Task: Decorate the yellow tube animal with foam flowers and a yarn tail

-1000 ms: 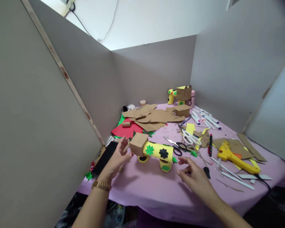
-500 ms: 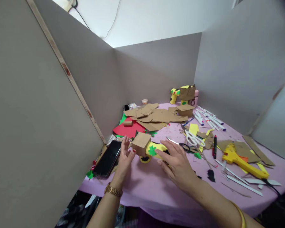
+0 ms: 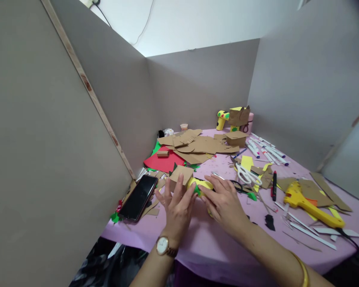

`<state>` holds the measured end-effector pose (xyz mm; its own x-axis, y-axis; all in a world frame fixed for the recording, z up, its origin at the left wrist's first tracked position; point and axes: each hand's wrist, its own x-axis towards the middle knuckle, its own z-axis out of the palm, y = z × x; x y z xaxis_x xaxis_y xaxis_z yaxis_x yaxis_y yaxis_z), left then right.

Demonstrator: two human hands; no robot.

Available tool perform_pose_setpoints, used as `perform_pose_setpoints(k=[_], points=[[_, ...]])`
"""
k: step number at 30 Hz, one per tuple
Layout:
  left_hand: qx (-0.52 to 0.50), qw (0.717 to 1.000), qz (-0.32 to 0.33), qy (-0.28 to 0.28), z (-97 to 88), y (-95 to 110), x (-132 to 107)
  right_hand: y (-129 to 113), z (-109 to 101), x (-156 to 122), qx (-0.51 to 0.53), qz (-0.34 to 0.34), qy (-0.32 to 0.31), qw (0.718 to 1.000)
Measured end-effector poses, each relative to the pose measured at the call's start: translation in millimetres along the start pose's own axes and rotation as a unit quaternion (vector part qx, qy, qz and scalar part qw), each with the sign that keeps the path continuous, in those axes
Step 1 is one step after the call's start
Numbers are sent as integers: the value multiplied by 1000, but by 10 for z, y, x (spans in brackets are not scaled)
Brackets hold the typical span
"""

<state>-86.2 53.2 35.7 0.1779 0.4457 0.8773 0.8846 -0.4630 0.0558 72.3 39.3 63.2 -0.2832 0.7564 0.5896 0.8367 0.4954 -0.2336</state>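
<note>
A craft animal stands on the purple-covered table [image 3: 197, 243], made of a brown cardboard box head [image 3: 182, 171] and a yellow paper-covered tube body [image 3: 208, 184] with coloured patches. Spread over its near side is my left hand [image 3: 178, 207], one fingertip touching a green paper cutout [image 3: 196, 190] on the body. From the other end my right hand [image 3: 225, 199] grips the body, fingers over the top and thumb in front. Much of the body and its legs are hidden behind both hands.
A phone [image 3: 139, 197] lies at the left. White-handled scissors [image 3: 247, 174], a dark pen [image 3: 274, 185] and a yellow glue gun [image 3: 311, 207] lie right. Cardboard pieces [image 3: 202, 143], markers [image 3: 269, 151] and another yellow craft figure [image 3: 222, 119] are farther back.
My left hand has moved right from beside the box head to the front of the body, its back now facing me. My right hand has come down closer onto the body.
</note>
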Motion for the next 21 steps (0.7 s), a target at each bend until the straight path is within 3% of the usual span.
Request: perform_pose_setpoints(k=[5,10,14,18,21], points=[[10,999,35,-40,48,-14,1,-1,5,-1,8,1,1,1000],[24,999,18,-25,45,-15,-70,-11,-12,-8,37,-2,15,999],[24,1000,4,-10,19,-25,-70,122,-73,17,90,25,74,993],[26,999,25,-5,-55,-11,62,332,-94,34,97,82,72,989],[33,995,82,-46,-97,46,245,362,-67,27,75,91,35,992]])
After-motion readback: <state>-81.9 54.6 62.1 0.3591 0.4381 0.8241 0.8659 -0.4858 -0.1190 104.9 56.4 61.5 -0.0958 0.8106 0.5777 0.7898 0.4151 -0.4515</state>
